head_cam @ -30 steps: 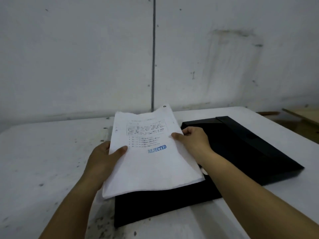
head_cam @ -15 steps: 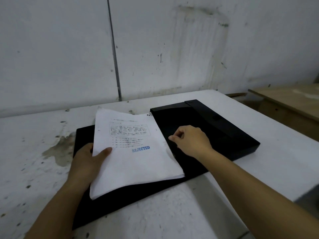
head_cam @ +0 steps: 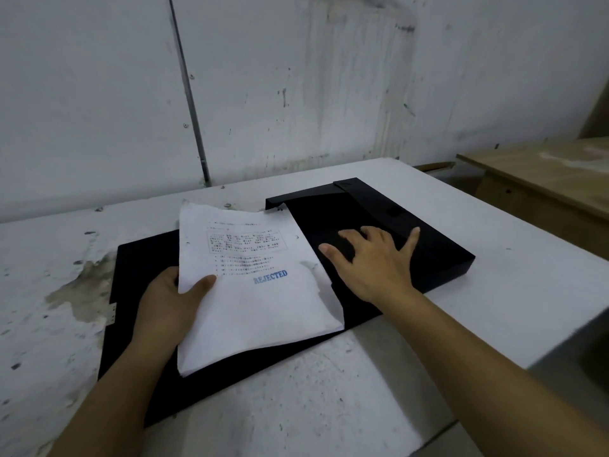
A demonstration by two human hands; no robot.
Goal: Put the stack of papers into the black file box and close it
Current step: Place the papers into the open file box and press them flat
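The black file box [head_cam: 438, 258] lies open and flat on the white table, its lid panel spread to the left. A white stack of papers [head_cam: 250, 291] with a blue "REJECTED" stamp rests over the left panel, overlapping the middle. My left hand [head_cam: 168, 301] grips the stack's left edge, thumb on top. My right hand [head_cam: 372, 262] is off the papers, fingers spread, palm down over the box's right tray.
The white table [head_cam: 329, 390] is stained and scuffed, with a worn patch at the left. A grey wall stands close behind. A wooden bench [head_cam: 543, 179] sits at the far right, beyond the table's right edge.
My right hand let go of the papers' right edge and moved right over the box tray, opening its fingers. The stack settled lower onto the left panel. The camera shifted right.
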